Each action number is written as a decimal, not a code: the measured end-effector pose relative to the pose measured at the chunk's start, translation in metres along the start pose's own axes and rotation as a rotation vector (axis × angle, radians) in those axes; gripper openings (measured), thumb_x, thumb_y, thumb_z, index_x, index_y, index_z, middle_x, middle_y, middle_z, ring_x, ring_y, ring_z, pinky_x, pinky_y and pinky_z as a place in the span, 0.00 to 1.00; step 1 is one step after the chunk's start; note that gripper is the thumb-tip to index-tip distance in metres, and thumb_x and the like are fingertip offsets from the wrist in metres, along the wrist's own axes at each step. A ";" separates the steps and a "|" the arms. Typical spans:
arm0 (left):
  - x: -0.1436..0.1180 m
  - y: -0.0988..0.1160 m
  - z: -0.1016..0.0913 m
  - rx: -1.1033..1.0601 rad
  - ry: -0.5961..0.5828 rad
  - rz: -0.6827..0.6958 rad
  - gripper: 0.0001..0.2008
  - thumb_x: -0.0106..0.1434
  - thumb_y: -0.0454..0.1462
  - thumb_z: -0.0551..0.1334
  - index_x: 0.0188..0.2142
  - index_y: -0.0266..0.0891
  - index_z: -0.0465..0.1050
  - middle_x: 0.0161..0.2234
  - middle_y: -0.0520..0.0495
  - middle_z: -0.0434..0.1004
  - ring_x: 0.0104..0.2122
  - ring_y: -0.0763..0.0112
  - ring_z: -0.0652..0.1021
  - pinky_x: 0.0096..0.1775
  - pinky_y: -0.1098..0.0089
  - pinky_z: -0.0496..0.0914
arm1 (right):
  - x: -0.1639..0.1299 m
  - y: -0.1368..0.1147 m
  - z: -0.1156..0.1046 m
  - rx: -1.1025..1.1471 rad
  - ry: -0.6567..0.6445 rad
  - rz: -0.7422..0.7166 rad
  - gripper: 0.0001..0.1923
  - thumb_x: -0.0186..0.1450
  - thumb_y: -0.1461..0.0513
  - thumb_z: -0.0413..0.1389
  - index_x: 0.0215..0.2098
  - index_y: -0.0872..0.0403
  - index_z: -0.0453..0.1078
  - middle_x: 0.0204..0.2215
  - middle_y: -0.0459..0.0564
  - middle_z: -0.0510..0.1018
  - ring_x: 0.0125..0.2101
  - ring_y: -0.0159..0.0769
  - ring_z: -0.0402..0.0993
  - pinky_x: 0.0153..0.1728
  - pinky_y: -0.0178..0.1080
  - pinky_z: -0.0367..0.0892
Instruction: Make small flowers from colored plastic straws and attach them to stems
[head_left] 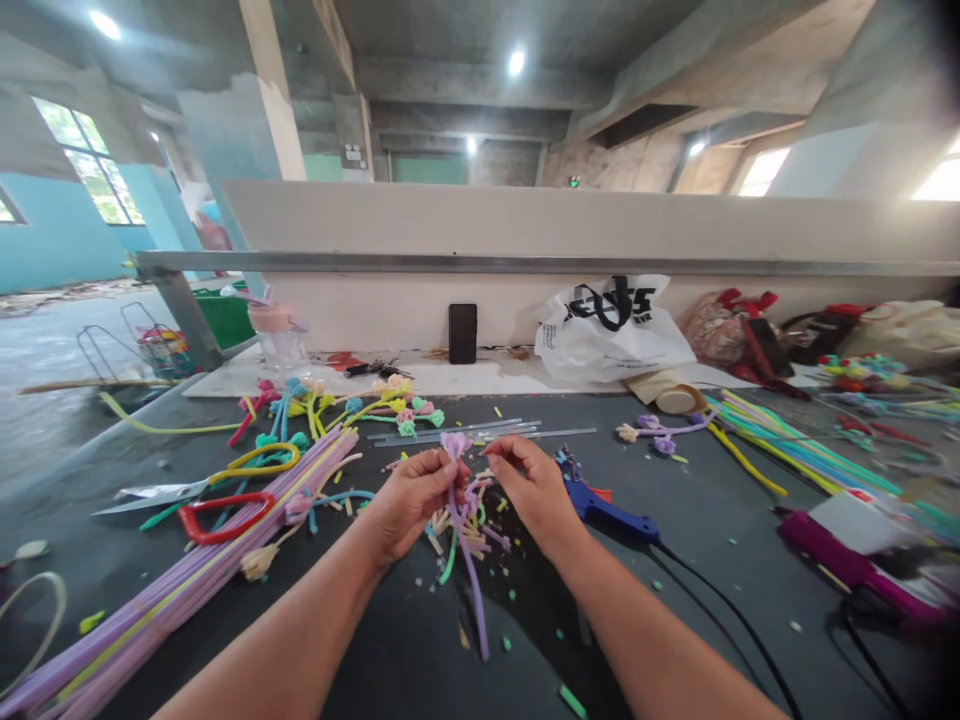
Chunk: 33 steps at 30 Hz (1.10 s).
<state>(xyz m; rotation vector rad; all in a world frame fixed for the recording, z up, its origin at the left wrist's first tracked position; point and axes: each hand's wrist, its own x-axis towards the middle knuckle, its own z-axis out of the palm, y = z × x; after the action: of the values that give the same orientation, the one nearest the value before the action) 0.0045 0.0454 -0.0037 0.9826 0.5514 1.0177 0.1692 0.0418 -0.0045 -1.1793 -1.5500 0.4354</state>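
Note:
My left hand point(420, 490) pinches a purple pipe-cleaner flower point(455, 445) just under its bloom, and the stem hangs down toward me. Close to its right, my right hand point(529, 485) has thumb and forefinger drawn together; anything between them is too small to make out. Below both hands lies a heap of short pipe-cleaner offcuts point(480, 520) in pink, cream and green. A blue glue gun point(611, 512) rests right of my right hand. Clear glue sticks point(555, 433) lie just beyond the hands.
To the left, scissors point(244, 480) with yellow and red handles lie on a bundle of long pipe cleaners point(195, 590). Finished pipe-cleaner flowers point(405, 410) sit behind. A phone point(463, 335) leans on the back panel beside a white bag point(615, 330). A magenta tool point(862, 570) lies far right.

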 end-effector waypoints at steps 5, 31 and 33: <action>0.002 -0.002 0.002 0.137 0.109 0.066 0.12 0.49 0.41 0.67 0.24 0.33 0.69 0.19 0.55 0.65 0.18 0.83 0.61 0.22 0.78 0.55 | -0.004 -0.012 0.004 0.273 -0.141 0.170 0.07 0.55 0.59 0.56 0.27 0.54 0.73 0.25 0.47 0.74 0.28 0.34 0.68 0.29 0.36 0.63; -0.016 -0.007 0.030 1.267 0.121 0.690 0.09 0.61 0.31 0.50 0.39 0.36 0.66 0.35 0.42 0.68 0.35 0.67 0.70 0.38 0.67 0.68 | -0.006 -0.014 0.010 0.991 -0.139 0.644 0.12 0.48 0.60 0.66 0.23 0.57 0.68 0.16 0.42 0.71 0.16 0.24 0.63 0.21 0.29 0.59; -0.015 -0.008 0.028 1.284 0.154 0.693 0.09 0.62 0.32 0.50 0.40 0.37 0.66 0.36 0.43 0.68 0.36 0.67 0.71 0.40 0.66 0.68 | -0.006 -0.015 0.010 1.046 -0.180 0.656 0.11 0.49 0.60 0.66 0.23 0.57 0.69 0.17 0.43 0.72 0.17 0.25 0.65 0.21 0.29 0.60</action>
<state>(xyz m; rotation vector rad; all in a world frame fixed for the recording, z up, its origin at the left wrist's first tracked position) 0.0231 0.0185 0.0023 2.3532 1.0733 1.3395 0.1534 0.0331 0.0006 -0.7563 -0.7806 1.5872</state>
